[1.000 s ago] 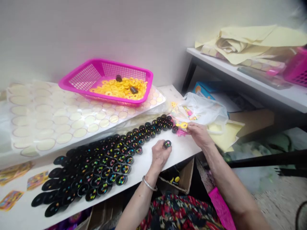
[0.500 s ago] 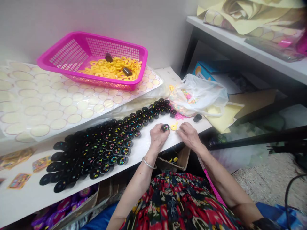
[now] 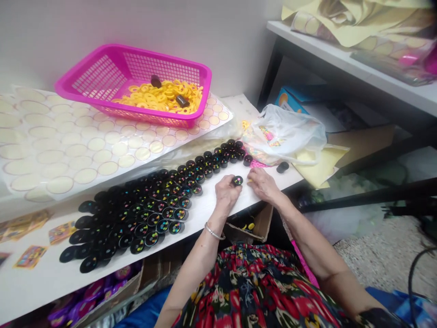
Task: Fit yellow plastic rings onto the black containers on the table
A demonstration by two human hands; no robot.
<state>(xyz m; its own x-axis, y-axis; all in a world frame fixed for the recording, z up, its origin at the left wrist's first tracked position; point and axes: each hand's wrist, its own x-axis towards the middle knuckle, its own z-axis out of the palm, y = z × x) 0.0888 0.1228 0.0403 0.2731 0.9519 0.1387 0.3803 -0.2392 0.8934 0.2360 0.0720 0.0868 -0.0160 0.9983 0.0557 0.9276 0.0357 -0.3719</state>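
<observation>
My left hand (image 3: 228,192) is closed around a small round black cup (image 3: 238,181) with bright coloured bits inside, held upright just above the white table (image 3: 205,207). Opposite it, my right hand (image 3: 263,184) has its fingers bent together over a yellow ring-shaped piece (image 3: 251,180). Only a sliver of that piece shows at the fingertips. Several similar black cups (image 3: 160,207) stand in close rows to the left, many with coloured bits in them. One black cup (image 3: 247,160) sits just beyond my hands, beside a heap of pink beads (image 3: 257,164).
A pink basket (image 3: 133,109) of yellow rings stands on sticker sheets (image 3: 95,145) at the back. A plastic bag (image 3: 293,132) of coloured beads and a dark cap (image 3: 282,167) lie to the right. An open carton (image 3: 262,225) sits below the table edge. A shelf (image 3: 327,52) overhangs at right.
My right hand has moved left and slightly away from me, and its fingers have closed over the yellow piece that lay between my hands. The left hand keeps the black cup nearly still.
</observation>
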